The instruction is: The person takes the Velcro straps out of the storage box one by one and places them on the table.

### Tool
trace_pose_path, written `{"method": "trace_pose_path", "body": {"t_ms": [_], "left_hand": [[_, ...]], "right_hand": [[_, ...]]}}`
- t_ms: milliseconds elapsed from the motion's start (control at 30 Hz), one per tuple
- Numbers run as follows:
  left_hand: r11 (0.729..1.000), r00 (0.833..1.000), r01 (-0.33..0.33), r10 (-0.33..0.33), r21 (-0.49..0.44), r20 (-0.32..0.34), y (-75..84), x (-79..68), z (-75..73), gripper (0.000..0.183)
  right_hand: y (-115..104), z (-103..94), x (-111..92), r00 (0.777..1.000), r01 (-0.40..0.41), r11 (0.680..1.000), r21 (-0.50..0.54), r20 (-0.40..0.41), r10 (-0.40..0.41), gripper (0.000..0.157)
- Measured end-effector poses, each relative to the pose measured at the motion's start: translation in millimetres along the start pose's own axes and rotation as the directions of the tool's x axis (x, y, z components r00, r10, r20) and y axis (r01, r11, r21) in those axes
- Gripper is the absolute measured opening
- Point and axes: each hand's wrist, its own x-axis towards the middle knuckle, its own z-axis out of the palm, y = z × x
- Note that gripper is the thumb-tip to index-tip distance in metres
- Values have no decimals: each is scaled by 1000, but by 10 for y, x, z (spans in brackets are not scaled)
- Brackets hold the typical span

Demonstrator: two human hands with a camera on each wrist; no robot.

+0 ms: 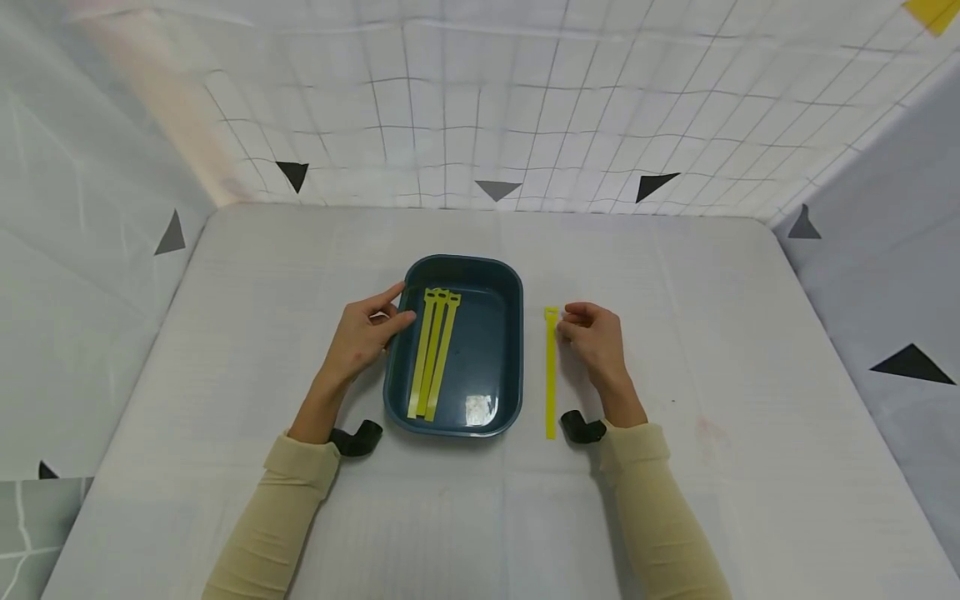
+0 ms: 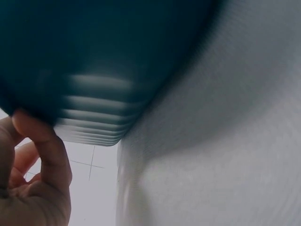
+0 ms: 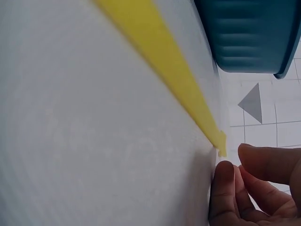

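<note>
A dark teal plastic tray [image 1: 487, 333] stands on the table, with several flat yellow cable straps [image 1: 433, 358] side by side in its left half. My left hand [image 1: 363, 333] holds the tray's left rim, thumb over the edge; in the left wrist view its fingers [image 2: 44, 146] meet the rim. To the right of the tray, one more yellow cable strap [image 1: 551, 375] lies straight on the table, slotted head at the far end. Beside that head is my right hand [image 1: 596, 337], fingers loosely bent. The right wrist view shows a gap between its fingertips and the strap [image 3: 174, 70].
A white sheet covers the table [image 1: 720, 333]. At the back rises a gridded white wall [image 1: 510, 100] with dark triangle markers, and plain pale walls stand at both sides. A black wrist mount [image 1: 358, 439] juts inward from the left wrist, another [image 1: 582, 428] from the right.
</note>
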Motion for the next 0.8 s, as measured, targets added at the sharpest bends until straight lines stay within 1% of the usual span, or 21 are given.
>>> {"method": "trace_pose_path", "body": {"t_ms": [133,300,400,500,533,633,800], "left_hand": [[1000,1000,-12,13,-16,10,-4,7,-2,55],[1000,1000,-9,10,-14,8,5,5,-4,56],[1000,1000,9,-9,0,14,150,-39,-2,55],[1000,1000,21,-20,-6,19,160,-41,-2,55],[1000,1000,23,-23,-6,20,159,-40,-2,55],[1000,1000,13,-13,-21,10,9,-1,-2,56],[1000,1000,1,-1,-8,4,-7,5,2,57]], "right_hand": [[-3,-16,-5,1000,-4,1000,-8,-2,4,33],[-10,-41,-1,1000,8,1000,14,-14,-7,32],[-22,-51,-12,1000,10,999,38,-20,-10,32],[-42,-49,-23,999,12,998,68,-30,-10,32],[-50,-49,-25,999,15,997,78,-34,-12,32],[-92,-51,-27,998,21,995,102,-55,-16,31],[-220,-72,-43,995,43,988,146,-99,-29,32]]}}
